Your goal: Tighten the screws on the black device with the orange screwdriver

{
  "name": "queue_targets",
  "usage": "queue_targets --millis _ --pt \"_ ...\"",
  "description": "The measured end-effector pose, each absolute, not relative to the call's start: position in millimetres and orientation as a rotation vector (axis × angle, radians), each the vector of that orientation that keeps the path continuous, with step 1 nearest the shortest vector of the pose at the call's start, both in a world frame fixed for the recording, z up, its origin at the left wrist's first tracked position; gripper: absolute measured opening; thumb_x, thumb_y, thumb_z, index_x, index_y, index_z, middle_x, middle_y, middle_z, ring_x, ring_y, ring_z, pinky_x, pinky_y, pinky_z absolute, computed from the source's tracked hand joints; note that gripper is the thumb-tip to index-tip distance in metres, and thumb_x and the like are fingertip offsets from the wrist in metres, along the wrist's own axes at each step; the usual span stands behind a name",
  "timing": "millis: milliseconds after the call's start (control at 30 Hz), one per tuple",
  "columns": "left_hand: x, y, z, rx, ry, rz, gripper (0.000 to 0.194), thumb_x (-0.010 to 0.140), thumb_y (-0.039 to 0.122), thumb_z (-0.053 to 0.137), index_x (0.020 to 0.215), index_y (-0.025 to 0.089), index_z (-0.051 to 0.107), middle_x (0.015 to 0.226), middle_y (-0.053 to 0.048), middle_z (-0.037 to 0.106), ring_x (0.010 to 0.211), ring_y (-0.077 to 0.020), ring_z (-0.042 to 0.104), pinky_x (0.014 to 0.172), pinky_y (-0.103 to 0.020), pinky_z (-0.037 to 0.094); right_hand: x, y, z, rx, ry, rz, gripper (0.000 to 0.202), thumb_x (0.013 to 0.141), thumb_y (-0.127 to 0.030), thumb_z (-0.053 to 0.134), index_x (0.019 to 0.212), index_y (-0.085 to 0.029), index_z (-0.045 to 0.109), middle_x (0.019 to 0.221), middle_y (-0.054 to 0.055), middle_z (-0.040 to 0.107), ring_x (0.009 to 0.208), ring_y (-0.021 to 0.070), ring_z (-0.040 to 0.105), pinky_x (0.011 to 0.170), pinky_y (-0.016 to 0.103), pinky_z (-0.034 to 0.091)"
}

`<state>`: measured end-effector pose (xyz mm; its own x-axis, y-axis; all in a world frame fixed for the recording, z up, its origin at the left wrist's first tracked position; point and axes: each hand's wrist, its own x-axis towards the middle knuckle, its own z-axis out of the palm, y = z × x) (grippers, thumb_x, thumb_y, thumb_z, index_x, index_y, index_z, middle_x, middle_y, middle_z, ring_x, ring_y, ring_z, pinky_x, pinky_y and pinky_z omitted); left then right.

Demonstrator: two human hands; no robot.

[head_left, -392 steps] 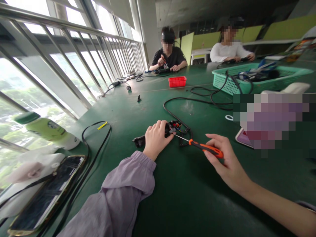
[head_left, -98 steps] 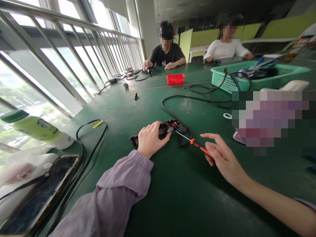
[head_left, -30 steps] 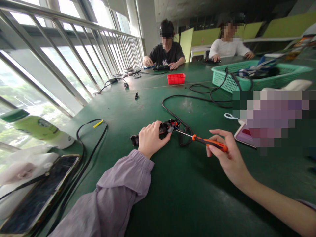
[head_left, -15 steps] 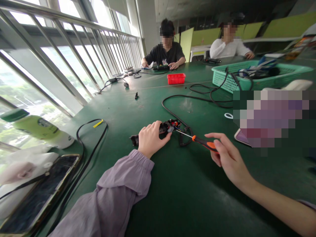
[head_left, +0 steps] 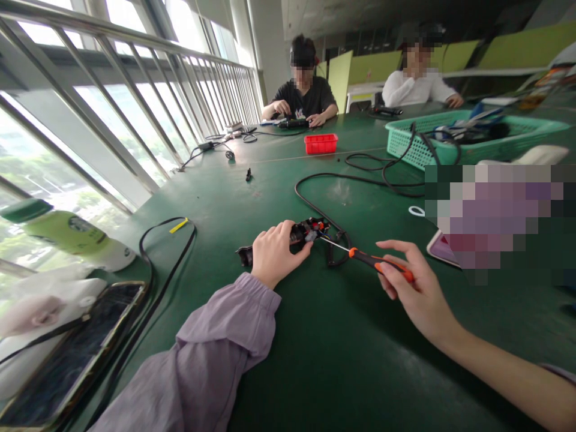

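Note:
Wrapped round a black corded device (head_left: 299,233), my left hand (head_left: 274,252) presses it to the green table (head_left: 315,348). The device's right end lies open, with small red, grey and orange parts and thin wires showing; its exact kind I cannot make out. My right hand (head_left: 414,285) grips an orange-and-black screwdriver (head_left: 366,259) by its handle, thumb below and index finger stretched above. The screwdriver's shaft points left, and its tip meets the opened end of the device. Just where the tip sits among the parts is too small to tell.
A black cable (head_left: 351,174) curves behind the device toward a green basket (head_left: 409,146) of tools. A red tray (head_left: 321,144) stands mid-table. At left are a bottle (head_left: 76,235), a phone (head_left: 76,354) and a black strap (head_left: 180,258). Two people sit opposite.
My right hand's fingers have shifted on the screwdriver handle, so more of its orange end shows. My left hand and the device stay put. The person in black has lifted one hand.

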<state>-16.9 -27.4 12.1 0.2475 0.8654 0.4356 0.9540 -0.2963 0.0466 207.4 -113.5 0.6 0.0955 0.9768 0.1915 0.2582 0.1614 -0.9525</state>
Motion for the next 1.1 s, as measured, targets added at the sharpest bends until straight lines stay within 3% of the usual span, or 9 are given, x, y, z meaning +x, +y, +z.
queue_targets --millis 100,300,500,667,833,900,1000,1100 --pt "-17.2 -26.9 11.3 -2.281 -1.702 -0.564 0.041 0.079 0.054 0.048 0.101 0.02 0.052 0.088 -0.003 0.067 0.082 -0.0227 0.064 0.069 -0.031 0.042 208.1 -112.1 -0.8 -1.237 -1.374 0.797 0.037 0.081 -0.033 0.059 0.114 -0.026 0.044 0.081 -0.002 0.05 0.061 0.0104 0.05 0.052 0.023 0.041" --pt "-16.7 -27.0 11.1 -2.289 -1.703 -0.577 0.041 0.079 0.054 0.048 0.101 0.02 0.053 0.087 -0.003 0.067 0.082 -0.0228 0.064 0.069 -0.031 0.042 207.6 -113.3 -0.9 -1.287 -1.387 0.943 0.028 0.092 -0.042 0.038 0.112 -0.024 0.046 0.049 -0.008 0.035 0.043 0.0098 0.034 0.041 0.022 0.031" --pt "-16.2 -27.7 12.2 -2.288 -1.711 -0.582 0.04 0.079 0.054 0.049 0.101 0.02 0.053 0.087 -0.003 0.067 0.082 -0.0225 0.064 0.07 -0.031 0.042 208.7 -110.7 -1.8 -1.262 -1.407 0.792 0.037 0.082 -0.032 0.057 0.116 -0.026 0.042 0.08 -0.001 0.052 0.065 0.0118 0.052 0.053 0.024 0.042" --pt "-16.4 -27.1 11.1 -2.29 -1.712 -0.581 0.041 0.079 0.054 0.049 0.101 0.02 0.053 0.087 -0.003 0.067 0.081 -0.0224 0.064 0.069 -0.031 0.042 208.9 -112.1 -1.0 -1.355 -1.457 0.853 0.026 0.09 -0.04 0.042 0.109 -0.024 0.048 0.052 -0.008 0.038 0.045 0.0099 0.039 0.044 0.023 0.035" --pt "-16.2 -27.0 11.2 -2.288 -1.707 -0.584 0.04 0.079 0.054 0.049 0.101 0.02 0.053 0.087 -0.003 0.067 0.081 -0.022 0.064 0.069 -0.031 0.042 208.0 -110.2 -1.2 -1.271 -1.443 0.764 0.037 0.08 -0.032 0.058 0.114 -0.025 0.043 0.078 -0.002 0.053 0.066 0.0116 0.054 0.061 0.025 0.045" --pt "-16.1 -27.2 11.4 -2.288 -1.705 -0.583 0.041 0.079 0.054 0.049 0.101 0.02 0.053 0.088 -0.003 0.067 0.081 -0.0219 0.064 0.069 -0.031 0.042 207.7 -109.5 -1.1 -1.276 -1.429 0.828 0.031 0.084 -0.035 0.052 0.113 -0.024 0.044 0.069 -0.004 0.051 0.059 0.0112 0.051 0.057 0.025 0.044" --pt "-16.1 -27.6 11.8 -2.287 -1.702 -0.578 0.041 0.079 0.054 0.049 0.101 0.02 0.053 0.087 -0.003 0.067 0.081 -0.0222 0.064 0.069 -0.031 0.042 207.7 -109.4 -0.8 -1.344 -1.383 0.922 0.027 0.091 -0.042 0.037 0.105 -0.022 0.05 0.047 -0.009 0.034 0.041 0.0096 0.036 0.042 0.023 0.033" --pt "-16.2 -27.8 12.2 -2.284 -1.704 -0.575 0.04 0.079 0.054 0.049 0.1 0.02 0.053 0.087 -0.003 0.067 0.082 -0.0224 0.064 0.069 -0.031 0.042 208.2 -109.0 -0.5 -1.347 -1.395 0.806 0.025 0.087 -0.039 0.047 0.104 -0.022 0.05 0.054 -0.007 0.041 0.047 0.0102 0.042 0.046 0.024 0.036"
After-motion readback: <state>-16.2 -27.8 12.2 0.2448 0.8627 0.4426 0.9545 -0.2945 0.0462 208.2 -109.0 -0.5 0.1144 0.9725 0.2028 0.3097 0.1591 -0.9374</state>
